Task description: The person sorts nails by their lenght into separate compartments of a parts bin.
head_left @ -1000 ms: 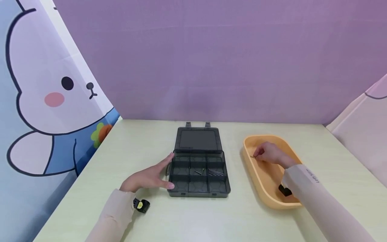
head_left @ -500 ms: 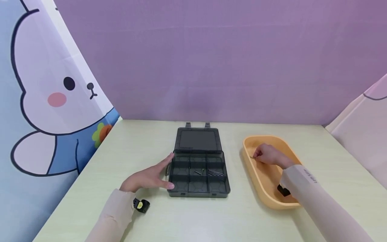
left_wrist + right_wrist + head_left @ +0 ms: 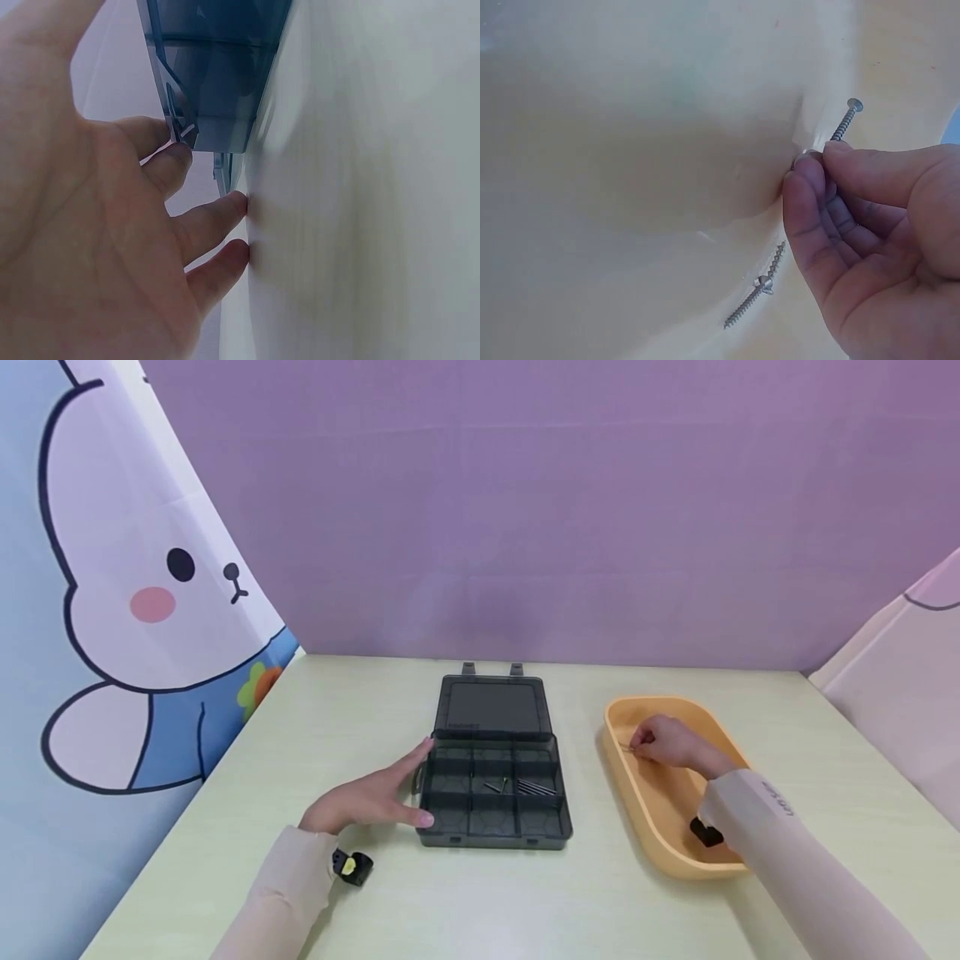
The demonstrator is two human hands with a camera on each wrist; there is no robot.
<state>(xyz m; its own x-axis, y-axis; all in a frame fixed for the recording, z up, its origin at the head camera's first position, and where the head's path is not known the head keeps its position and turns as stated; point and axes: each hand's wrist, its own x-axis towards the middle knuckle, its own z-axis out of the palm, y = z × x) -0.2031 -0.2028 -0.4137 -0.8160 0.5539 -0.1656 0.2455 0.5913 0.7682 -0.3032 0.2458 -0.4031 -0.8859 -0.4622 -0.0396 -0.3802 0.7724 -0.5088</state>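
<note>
In the head view, the left hand (image 3: 367,802) spreads, thumb touching the dark compartment box (image 3: 495,842) beside it, while the right hand (image 3: 667,742) works inside the orange tray (image 3: 663,793). In the left wrist view, that hand's fingers stand apart, two tips meeting the worktop (image 3: 375,225). In the right wrist view, thumb and fingers pinch a screw (image 3: 844,124), more screws (image 3: 740,310) lying near the fingertips; picking up seems in hand, the next move calling for a steady pinch and lift.

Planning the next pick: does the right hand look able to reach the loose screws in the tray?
Probably yes: the loose screws lie uncovered near the right hand, though it pinches another screw.

Box (image 3: 493,842) and tray (image 3: 667,810) on pale table (image 3: 465,906)
</note>
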